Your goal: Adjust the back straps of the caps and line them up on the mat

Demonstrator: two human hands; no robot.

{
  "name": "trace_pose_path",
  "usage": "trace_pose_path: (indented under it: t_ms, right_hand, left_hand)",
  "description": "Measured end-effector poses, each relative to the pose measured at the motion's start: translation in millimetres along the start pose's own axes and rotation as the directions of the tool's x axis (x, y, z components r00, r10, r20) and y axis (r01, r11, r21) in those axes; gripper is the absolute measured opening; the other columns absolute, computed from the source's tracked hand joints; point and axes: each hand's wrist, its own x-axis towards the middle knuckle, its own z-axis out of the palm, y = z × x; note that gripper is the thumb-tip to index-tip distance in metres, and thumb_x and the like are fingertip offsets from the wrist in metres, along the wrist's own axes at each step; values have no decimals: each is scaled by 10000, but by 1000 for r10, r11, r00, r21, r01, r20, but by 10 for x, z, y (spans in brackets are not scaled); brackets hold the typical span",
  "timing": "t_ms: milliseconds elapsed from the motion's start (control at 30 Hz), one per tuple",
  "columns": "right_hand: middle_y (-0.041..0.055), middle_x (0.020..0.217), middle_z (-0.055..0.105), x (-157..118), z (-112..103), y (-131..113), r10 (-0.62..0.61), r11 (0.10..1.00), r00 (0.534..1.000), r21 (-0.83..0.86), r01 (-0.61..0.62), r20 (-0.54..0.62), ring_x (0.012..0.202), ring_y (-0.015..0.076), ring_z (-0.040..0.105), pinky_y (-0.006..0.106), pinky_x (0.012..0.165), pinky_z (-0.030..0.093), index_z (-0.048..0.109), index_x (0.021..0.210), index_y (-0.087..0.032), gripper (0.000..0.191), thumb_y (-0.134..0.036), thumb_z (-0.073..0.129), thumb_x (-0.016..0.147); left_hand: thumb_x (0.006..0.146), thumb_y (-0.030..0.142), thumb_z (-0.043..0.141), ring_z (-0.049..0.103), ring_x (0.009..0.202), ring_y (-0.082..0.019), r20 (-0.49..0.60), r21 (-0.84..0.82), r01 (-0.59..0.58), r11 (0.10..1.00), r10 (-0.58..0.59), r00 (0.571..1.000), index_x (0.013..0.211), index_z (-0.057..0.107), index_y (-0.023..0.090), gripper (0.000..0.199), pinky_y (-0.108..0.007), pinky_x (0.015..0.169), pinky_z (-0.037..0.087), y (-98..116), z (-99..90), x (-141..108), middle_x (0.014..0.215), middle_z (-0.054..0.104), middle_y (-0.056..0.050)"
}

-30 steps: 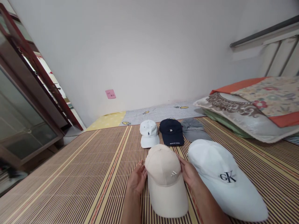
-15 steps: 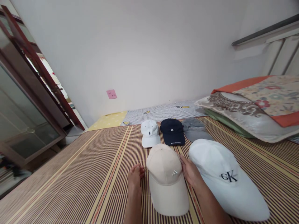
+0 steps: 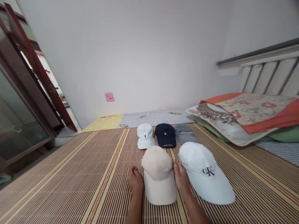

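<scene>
A beige baseball cap [image 3: 159, 189] sits upright on the striped mat, its brim toward me. My right hand [image 3: 180, 175] lies along the cap's right side, fingers stretched out and touching or nearly touching it. On the other side, my left hand [image 3: 135, 181] rests just apart from the cap, its fingers loosely bent with nothing in them. To the right is a white cap with black letters [image 3: 215, 186], close to my right hand. Behind stand a small white cap [image 3: 145, 133], a navy cap [image 3: 165, 134] and a grey cap [image 3: 185, 133], in a row.
The striped bamboo mat [image 3: 70, 183] covers the bed. Pillows [image 3: 233, 133] and an orange-edged floral cloth [image 3: 259, 107] are piled at the right by a white headboard [image 3: 263, 76]. A pink note [image 3: 109, 97] is on the wall. A dark red door frame [image 3: 44, 74] stands left.
The view has shifted, so the caps look slightly smaller and further left. My left hand has turned, its fingers bent more inward. My right hand stays beside the beige cap.
</scene>
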Motion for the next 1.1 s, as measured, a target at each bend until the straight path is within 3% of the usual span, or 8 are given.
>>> trace_pose_path:
  t_ms: [200,300,500,600,700,800,933,1100]
  right_hand:
    - [113,1374,707,-436,-86,-36,-119,969,989,-226,97,-84,1396,377,531,504,1265,290,754,1149,-262,500,-538,775,733]
    - [126,1330,725,-580,-116,-60,-143,955,988,-272,121,-65,1337,381,584,514,1233,347,752,1129,-256,487,-542,736,736]
    - [154,1245,744,-841,-204,-100,-145,936,989,-324,140,7,1241,427,641,594,1172,412,750,1080,-253,464,-549,696,726]
    - [158,1236,747,-985,-285,-104,-124,932,991,-339,131,41,1226,435,653,596,1150,436,760,1076,-261,487,-566,705,700]
    - [155,1242,753,-1125,-379,-124,-95,931,994,-347,111,62,1229,423,658,576,1147,445,777,1065,-269,490,-566,716,680]
    - [154,1233,769,-1251,-496,-179,-50,936,996,-345,71,69,1233,428,662,574,1133,459,801,1021,-273,501,-579,738,629]
    - [158,1124,813,-1420,-704,-332,46,946,996,-323,-20,74,1157,433,717,568,1052,527,820,923,-267,466,-592,755,595]
    - [155,877,831,-1634,-999,-675,221,964,973,-162,-209,59,855,393,794,514,813,631,798,859,-221,514,-639,806,559]
  left_hand:
    - [920,188,545,658,1045,-262,98,92,-13,996,4,995,965,624,178,92,-466,1012,466,30,3,102,1038,705,-91]
    - [886,183,546,676,1078,-276,217,111,-77,991,52,975,1009,664,153,173,-469,1035,479,102,-133,108,1091,729,-136]
    - [772,268,630,522,1415,-366,438,129,-271,954,190,879,1148,759,132,419,-475,1212,348,46,-889,-428,1457,629,-226]
    - [832,368,585,432,1493,-371,548,304,-362,881,149,823,1375,683,162,590,-514,1251,288,-183,-1273,-727,1579,523,-175]
    - [869,394,538,364,1537,-353,580,439,-387,811,73,811,1493,586,230,648,-533,1261,265,-405,-1512,-850,1641,440,-102]
    - [918,379,478,341,1550,-340,555,480,-418,771,102,826,1538,525,250,636,-553,1258,269,-500,-1599,-883,1659,400,-77]
    - [940,318,432,331,1555,-322,526,509,-465,724,166,834,1534,528,209,612,-523,1270,257,-419,-1602,-954,1656,403,-92]
    - [977,315,368,283,1574,-307,549,574,-494,653,141,824,1566,472,173,615,-502,1285,217,-261,-1617,-1043,1679,343,-97]
